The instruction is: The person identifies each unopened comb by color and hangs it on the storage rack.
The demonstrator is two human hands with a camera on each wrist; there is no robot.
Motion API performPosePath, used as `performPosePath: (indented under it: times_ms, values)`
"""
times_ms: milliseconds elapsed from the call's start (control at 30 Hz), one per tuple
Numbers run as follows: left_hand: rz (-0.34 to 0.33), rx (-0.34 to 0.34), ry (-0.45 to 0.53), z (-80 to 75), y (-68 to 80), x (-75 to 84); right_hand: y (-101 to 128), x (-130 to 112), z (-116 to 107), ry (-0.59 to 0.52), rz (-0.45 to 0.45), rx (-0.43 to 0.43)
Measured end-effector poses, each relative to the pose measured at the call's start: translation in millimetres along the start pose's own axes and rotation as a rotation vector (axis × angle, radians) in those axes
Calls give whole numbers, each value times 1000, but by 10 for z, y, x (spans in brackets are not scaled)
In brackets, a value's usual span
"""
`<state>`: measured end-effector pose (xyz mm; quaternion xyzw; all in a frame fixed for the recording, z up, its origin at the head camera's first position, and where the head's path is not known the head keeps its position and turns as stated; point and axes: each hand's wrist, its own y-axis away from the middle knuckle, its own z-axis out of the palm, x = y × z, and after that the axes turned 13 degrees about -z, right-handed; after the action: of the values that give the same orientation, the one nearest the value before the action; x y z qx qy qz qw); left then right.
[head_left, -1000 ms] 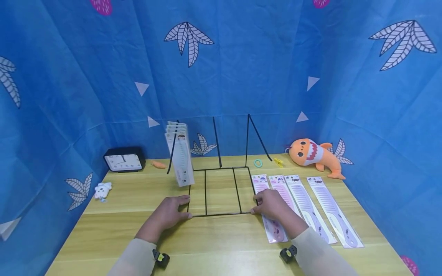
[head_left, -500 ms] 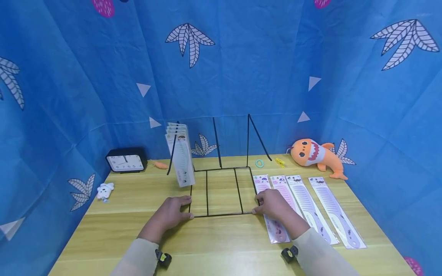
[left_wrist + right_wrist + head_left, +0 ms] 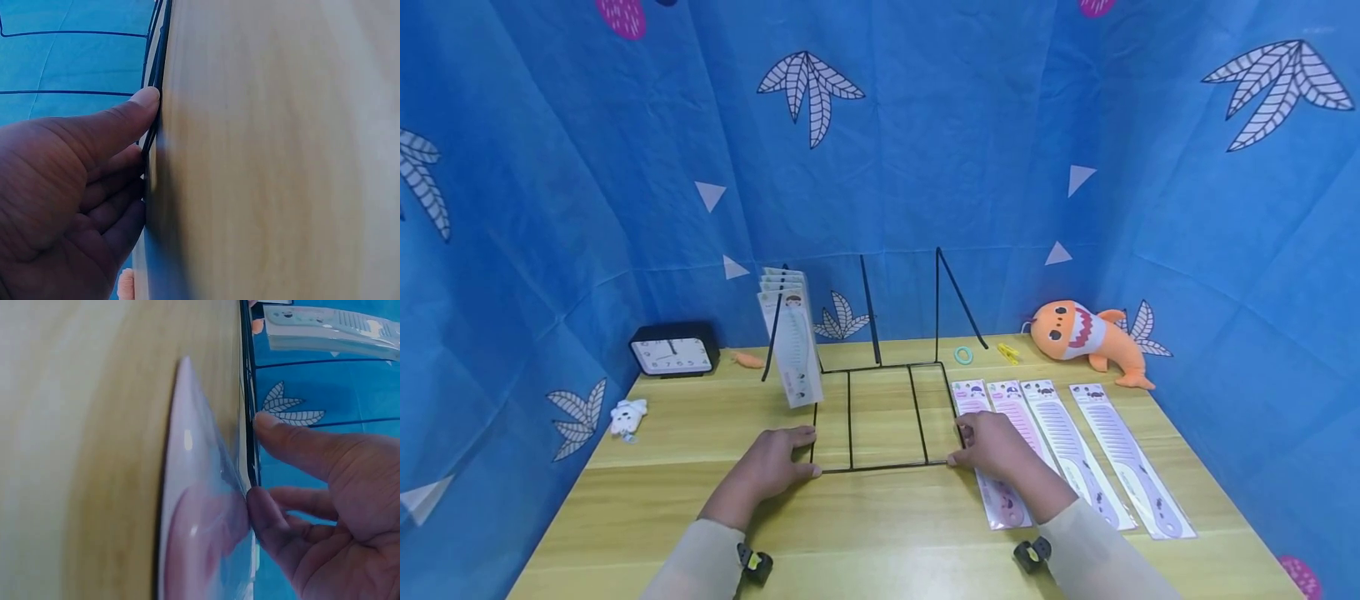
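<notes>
— Blue cloth printed with white leaves hangs round us on three sides, and below it lies the pale wooden surface (image 3: 880, 517). What do we have in hand?

— We have the black wire rack (image 3: 880, 417), its flat grid base lying at the middle of the surface and its thin uprights rising at the far edge. Our left hand (image 3: 772, 467) rests at the near left corner of the base; in the left wrist view the thumb lies along the wire and the fingers (image 3: 112, 212) curl against it from below, so the hand grips the frame.

— And the right hand (image 3: 996, 446)?

— It sits at the near right corner. From the right wrist view the thumb presses the wire and the curled fingers (image 3: 275, 512) touch both the wire and the nearest of the pink packaged combs (image 3: 992, 450), on which the hand partly lies.

— What else do we see?

— Four of those combs lie side by side just right of the rack. A stack of white carded combs (image 3: 792, 333) leans on the rack's far left upright. At the far left stands a black square clock (image 3: 672, 350), with a small white plush toy (image 3: 625, 414) nearer us. At the far right lies an orange plush shark (image 3: 1086, 333), and near it a green ring (image 3: 962, 354) and a yellow clip (image 3: 1006, 352).
</notes>
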<state>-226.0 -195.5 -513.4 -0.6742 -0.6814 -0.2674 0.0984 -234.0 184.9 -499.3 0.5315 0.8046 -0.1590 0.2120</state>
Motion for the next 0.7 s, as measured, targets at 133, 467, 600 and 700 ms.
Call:
performPosePath:
  times_ms: [133,467,600,700]
  values:
    - [-2,-5,-2,0,4,5,53,52,-22,-63,-18,66]
    - [8,-4,-4,-1,7,6,336,394,-421,-118,20,161]
    - [7,-3,-7,-5,3,5,514,654,-750,-117,125,147]
    - [4,-2,-6,-5,3,6,671,873,-950,-128,218,151]
